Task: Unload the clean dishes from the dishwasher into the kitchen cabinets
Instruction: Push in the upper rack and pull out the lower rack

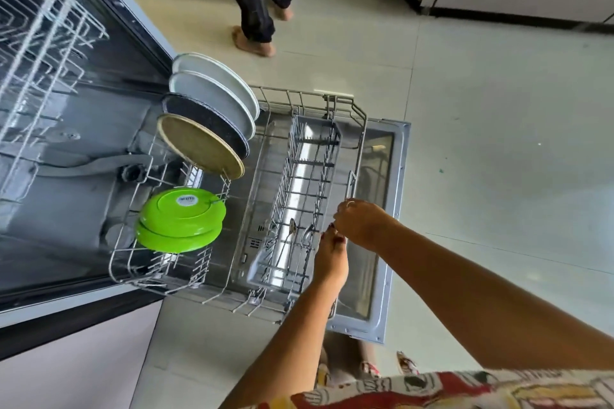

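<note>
Pale floor tiles (481,159) spread wide from 12 to 3 o'clock beyond the dropped dishwasher door (398,176). At the pulled-out rack's (362,136) 3 o'clock rim the left hand (330,259) and right hand (360,222) meet beside the cutlery basket (315,125) — fingers curled, but what they hold I cannot tell. Plates (216,100) stand on edge at 10 o'clock, green plates (181,212) at 8.

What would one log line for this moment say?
hands: left hand, right hand at cutlery basket rim, grip unclear | spoons: in basket | plates: six in lower rack | dishwasher door: open
</note>
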